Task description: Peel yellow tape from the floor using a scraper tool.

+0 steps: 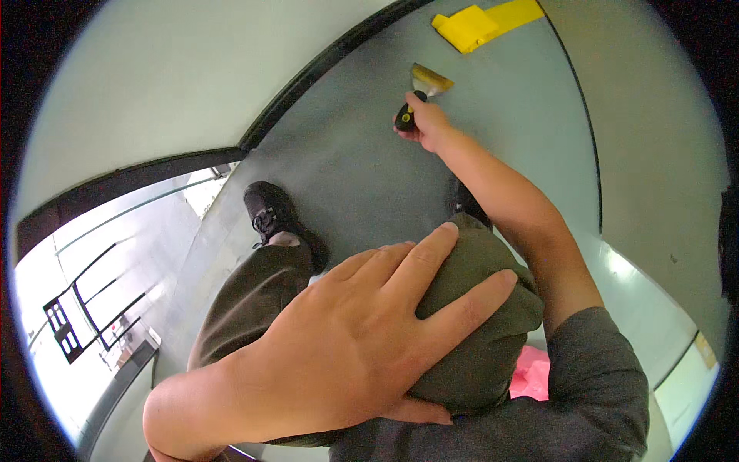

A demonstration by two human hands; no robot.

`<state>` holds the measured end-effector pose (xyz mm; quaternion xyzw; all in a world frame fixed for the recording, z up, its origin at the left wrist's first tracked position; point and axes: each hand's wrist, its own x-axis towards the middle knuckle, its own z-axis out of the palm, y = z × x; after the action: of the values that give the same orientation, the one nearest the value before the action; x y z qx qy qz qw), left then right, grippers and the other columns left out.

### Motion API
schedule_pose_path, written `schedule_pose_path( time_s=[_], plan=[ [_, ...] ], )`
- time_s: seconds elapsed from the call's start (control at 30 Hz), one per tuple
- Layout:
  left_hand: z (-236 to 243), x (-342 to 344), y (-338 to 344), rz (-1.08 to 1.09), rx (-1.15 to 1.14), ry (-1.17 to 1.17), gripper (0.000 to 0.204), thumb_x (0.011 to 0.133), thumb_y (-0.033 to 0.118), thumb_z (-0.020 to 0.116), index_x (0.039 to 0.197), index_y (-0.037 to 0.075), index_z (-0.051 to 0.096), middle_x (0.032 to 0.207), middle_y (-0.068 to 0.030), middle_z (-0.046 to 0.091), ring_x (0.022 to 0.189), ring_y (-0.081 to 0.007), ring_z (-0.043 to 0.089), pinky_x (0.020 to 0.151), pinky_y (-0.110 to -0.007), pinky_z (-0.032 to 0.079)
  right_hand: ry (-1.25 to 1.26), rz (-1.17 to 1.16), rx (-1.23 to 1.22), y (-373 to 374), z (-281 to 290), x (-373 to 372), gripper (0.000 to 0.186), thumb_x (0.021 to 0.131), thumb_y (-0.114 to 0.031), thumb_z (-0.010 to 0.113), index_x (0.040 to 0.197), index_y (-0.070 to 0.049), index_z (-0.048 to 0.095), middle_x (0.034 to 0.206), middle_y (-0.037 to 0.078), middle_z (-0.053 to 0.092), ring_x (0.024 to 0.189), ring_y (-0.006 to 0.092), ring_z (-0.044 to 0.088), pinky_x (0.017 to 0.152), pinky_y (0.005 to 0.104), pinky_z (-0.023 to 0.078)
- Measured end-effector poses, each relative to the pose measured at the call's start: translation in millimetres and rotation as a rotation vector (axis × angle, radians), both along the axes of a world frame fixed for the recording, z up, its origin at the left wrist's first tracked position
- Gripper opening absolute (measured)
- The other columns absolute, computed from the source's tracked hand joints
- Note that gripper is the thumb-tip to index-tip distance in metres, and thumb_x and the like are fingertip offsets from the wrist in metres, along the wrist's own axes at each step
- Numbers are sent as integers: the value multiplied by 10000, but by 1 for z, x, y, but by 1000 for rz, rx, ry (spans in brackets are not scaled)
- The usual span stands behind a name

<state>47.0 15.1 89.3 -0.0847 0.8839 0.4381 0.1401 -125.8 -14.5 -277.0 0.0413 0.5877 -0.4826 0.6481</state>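
My right hand (428, 125) is wrapped round the black handle of a scraper (431, 82), held out over the grey floor. Its wide, flat metal blade looks yellowish and points away from me. Just beyond the blade lies a strip of yellow tape (466, 28), partly folded over on itself. My left hand (369, 319) rests palm down on my bent right knee (481, 316), fingers spread, holding nothing.
Grey floor (362, 146) runs between a pale wall with black skirting (308, 81) and a pale surface (639, 138) on the right. My black shoe (269, 209) stands at left. Something pink (531, 373) shows beside my right thigh. Bright glazing (131, 231) is at lower left.
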Motion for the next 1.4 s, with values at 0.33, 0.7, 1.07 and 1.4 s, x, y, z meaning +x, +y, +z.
schedule_pose_path(
  time_s=[0.33,0.7,1.07,1.4],
  plan=[
    [-2,-4,3,-13,-36,15,905,575,508,722,1345,163,392,1264,-274,399,976,-407,561,847,-425,465,167,-124,21,-1,-4,-85,299,916,-396,472,980,-104,486,751,69,616,563,168,578,391,241,409],
    [3,-14,0,-7,14,-2,935,509,408,791,1311,150,384,1229,-248,433,1015,-335,547,856,-367,474,169,3,-134,-20,-19,-64,267,897,-351,524,915,-86,500,724,64,613,552,175,586,411,266,457],
    [-2,-6,-5,-20,-6,-16,918,569,512,716,1352,159,390,1259,-273,406,994,-410,551,856,-427,462,106,176,27,-24,-3,-6,272,886,-369,540,926,-102,505,747,60,619,607,174,617,480,303,508],
    [-6,-2,-4,4,-7,9,928,572,522,727,1355,165,378,1274,-278,396,989,-415,557,854,-428,462,220,-194,17,-61,-19,-56,291,890,-390,525,897,-99,537,707,58,609,588,159,596,418,286,458]
  ],
)
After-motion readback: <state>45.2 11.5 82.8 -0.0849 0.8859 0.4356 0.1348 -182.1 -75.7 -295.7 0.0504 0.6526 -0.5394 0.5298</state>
